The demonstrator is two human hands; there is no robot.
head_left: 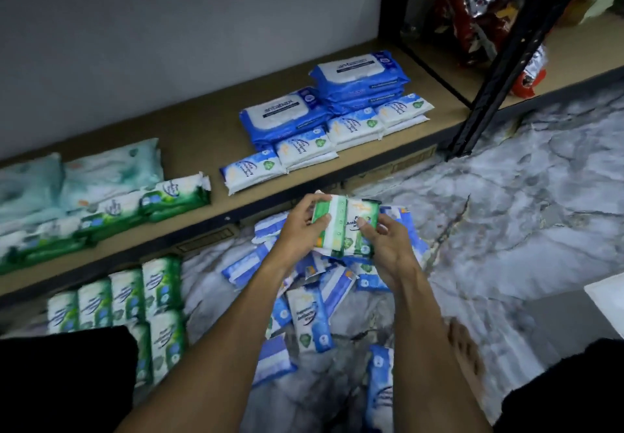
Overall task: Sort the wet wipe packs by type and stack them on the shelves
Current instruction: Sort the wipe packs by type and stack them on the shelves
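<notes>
Green wipe packs (353, 221), left fingers (315, 199) gripping, right fingers (367, 227) pinching

On the shelf (189, 122), large packs (359, 76) sit stacked back right, small packs (354, 127) in a row just before them. At the shelf's left end lie further packs (111, 176), perhaps two layers deep. On the floor (506, 230) before the shelf: upright packs (128, 297) left, loose heap (310, 318) centre, a hand-held bundle (351, 226) just above it. Snack bags (483, 4) sit right of the post (499, 71).
</notes>
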